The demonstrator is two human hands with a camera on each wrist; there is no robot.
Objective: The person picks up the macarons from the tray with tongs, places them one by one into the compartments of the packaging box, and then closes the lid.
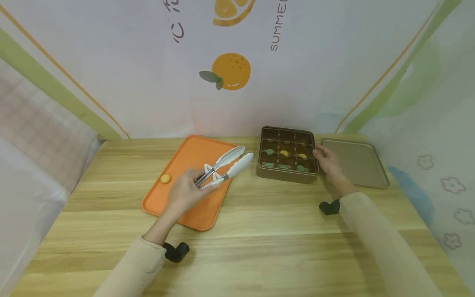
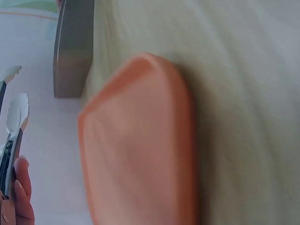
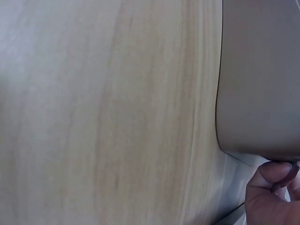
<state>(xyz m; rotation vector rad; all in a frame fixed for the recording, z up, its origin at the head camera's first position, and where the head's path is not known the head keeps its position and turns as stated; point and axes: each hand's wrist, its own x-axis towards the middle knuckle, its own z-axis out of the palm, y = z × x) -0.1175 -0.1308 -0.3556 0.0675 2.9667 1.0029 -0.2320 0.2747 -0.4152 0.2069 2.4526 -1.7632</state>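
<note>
Currently, the left hand [image 1: 187, 193] grips white-tipped tongs [image 1: 231, 155] above an orange tray [image 1: 196, 159]; their tips stand apart, nothing between. A round yellow piece [image 1: 165, 178] lies by the tray's left edge. The right hand [image 1: 328, 163] touches a brown compartment box [image 1: 285, 175]; whether it pinches, I cannot tell. Transferring pieces seems underway; next probably calls for turning the tongs toward the yellow piece.

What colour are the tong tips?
The tong tips are white, clearest in the head view.

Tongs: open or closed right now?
Open: the tongs in the left hand have their white tips apart, a gap showing between them.
</note>
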